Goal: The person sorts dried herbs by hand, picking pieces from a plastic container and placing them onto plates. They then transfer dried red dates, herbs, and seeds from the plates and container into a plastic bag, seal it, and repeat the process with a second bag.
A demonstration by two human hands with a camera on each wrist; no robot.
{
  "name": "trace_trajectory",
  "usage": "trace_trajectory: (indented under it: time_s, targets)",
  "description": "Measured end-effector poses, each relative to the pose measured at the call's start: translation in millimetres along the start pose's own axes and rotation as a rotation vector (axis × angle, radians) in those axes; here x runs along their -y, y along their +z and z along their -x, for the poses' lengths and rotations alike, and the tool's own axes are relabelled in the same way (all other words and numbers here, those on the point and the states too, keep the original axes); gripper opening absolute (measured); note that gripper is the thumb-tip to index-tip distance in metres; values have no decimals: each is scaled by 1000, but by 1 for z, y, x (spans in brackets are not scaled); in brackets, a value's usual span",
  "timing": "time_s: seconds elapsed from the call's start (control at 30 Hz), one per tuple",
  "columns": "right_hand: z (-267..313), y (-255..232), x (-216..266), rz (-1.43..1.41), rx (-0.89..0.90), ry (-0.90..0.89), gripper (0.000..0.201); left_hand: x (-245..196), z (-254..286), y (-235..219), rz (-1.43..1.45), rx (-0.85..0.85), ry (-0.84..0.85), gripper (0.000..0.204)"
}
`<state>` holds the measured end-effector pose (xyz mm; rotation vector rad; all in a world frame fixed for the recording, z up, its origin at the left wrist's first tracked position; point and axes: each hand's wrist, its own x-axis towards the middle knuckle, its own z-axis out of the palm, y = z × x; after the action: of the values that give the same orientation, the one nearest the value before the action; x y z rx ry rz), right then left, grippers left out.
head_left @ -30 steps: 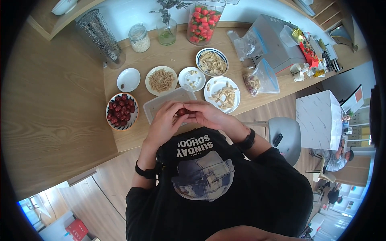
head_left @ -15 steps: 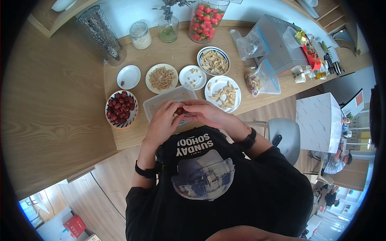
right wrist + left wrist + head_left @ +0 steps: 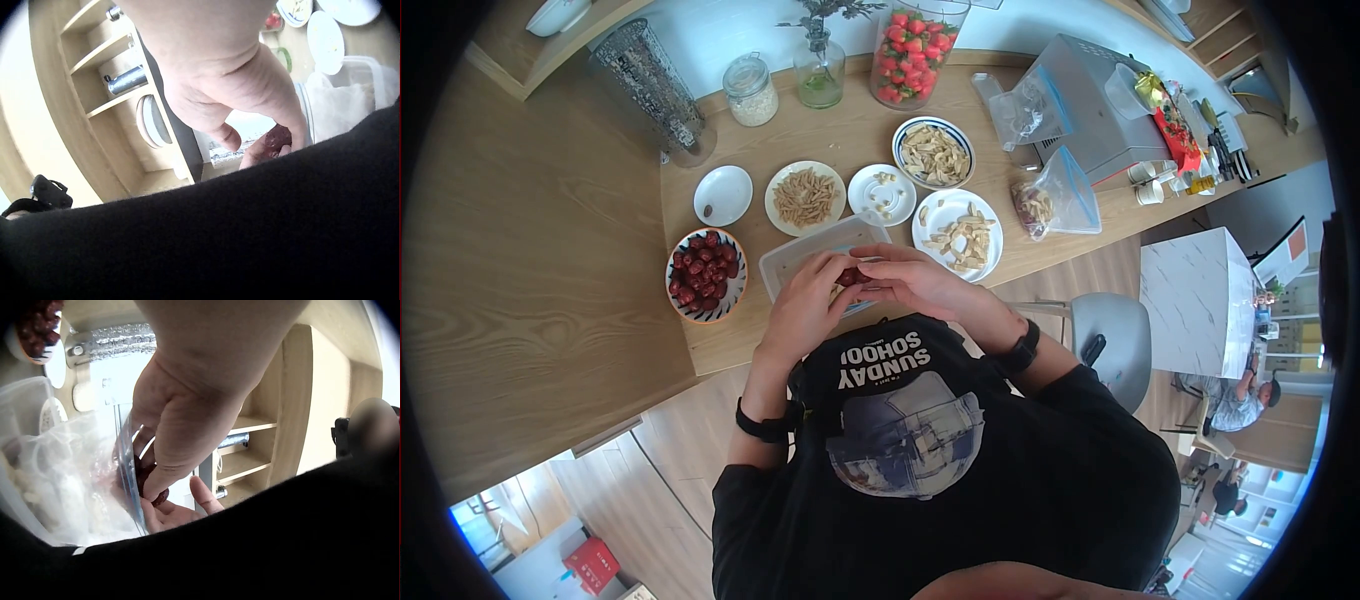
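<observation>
Both hands meet over the near edge of a clear plastic container. My left hand holds wrinkled dark red dates, its thumb pressed to them in the left wrist view. From the other side my right hand grips at the same dates, its fingers curled over them. A clear zip bag stands inside the container, with its blue-edged mouth right beside the fingers. Pale pieces show blurred through the bag. How many dates are held is hidden by the fingers.
A patterned bowl of red dates stands at the left. Behind the container are a white plate with one small brown thing, a plate of thin pale pieces and plates of pale slices. A filled zip bag lies right.
The hands stay over the container. Their fingers shift slightly around the dates, and less of the dates shows at the right hand's side than a second ago.
</observation>
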<state>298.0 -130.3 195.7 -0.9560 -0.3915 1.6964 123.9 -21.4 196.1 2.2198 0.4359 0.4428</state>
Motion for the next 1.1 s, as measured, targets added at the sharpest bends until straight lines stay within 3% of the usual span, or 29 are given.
trace_trajectory:
  time_s: [0.4,1.1]
  targets:
    - [4,3,3,53,-14,-15,53,2,-1,-2,-10,11,-2,26]
    - [4,2,3,172,-31,-37,60,4,-2,-4,-38,22,-12,23]
